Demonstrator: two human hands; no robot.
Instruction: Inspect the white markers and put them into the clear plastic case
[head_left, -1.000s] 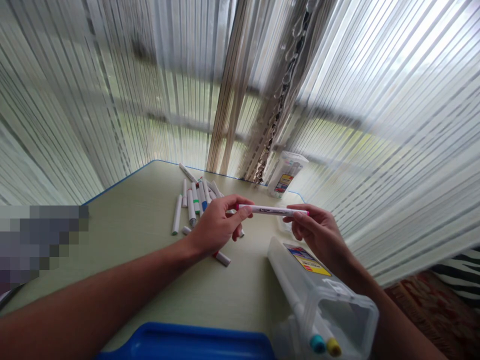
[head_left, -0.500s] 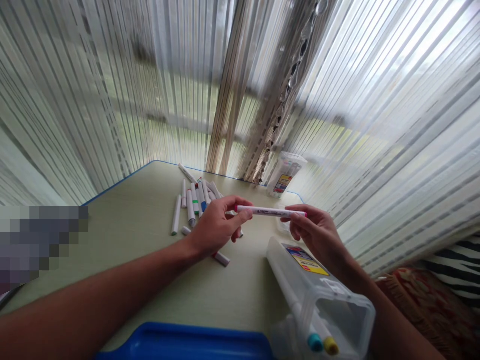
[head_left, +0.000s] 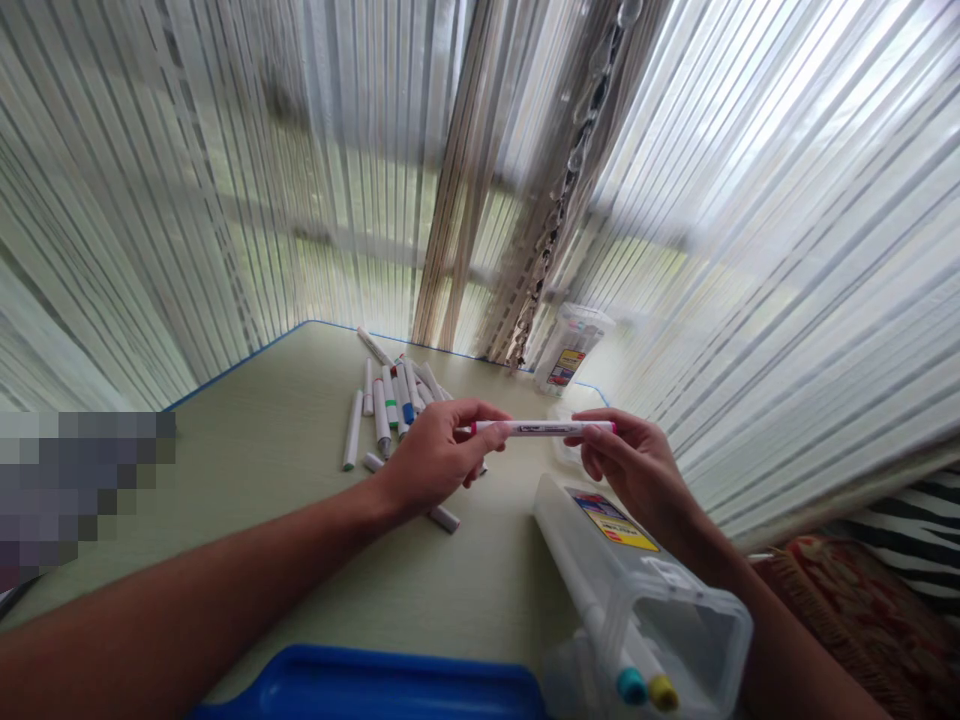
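A white marker [head_left: 546,428] with pink ends is held level above the table, pinched at both ends. My left hand [head_left: 446,450] grips its left end between thumb and fingers. At the right end, the thumb and fingertips of my right hand [head_left: 626,450] close on it. Dark print shows along the barrel. Beyond and left of my left hand lies a loose pile of white markers [head_left: 381,415], some with green or blue bands. Below my right hand, a clear plastic case [head_left: 592,570] rests on its side, its open end toward me, holding a teal-ended and a yellow-ended marker [head_left: 663,692].
Another clear case [head_left: 570,350] stands upright at the table's back edge, by the string curtain [head_left: 360,180]. A blue tray [head_left: 405,685] sits at the near edge of the pale table [head_left: 255,470]. A clear plastic piece [head_left: 564,450] lies behind the marker. Patterned fabric [head_left: 862,610] is at right.
The marker's left end has dipped slightly, bringing it nearly level, and it has rolled a little so its print shows differently. Both hands keep hold; the cases and pile stay put.
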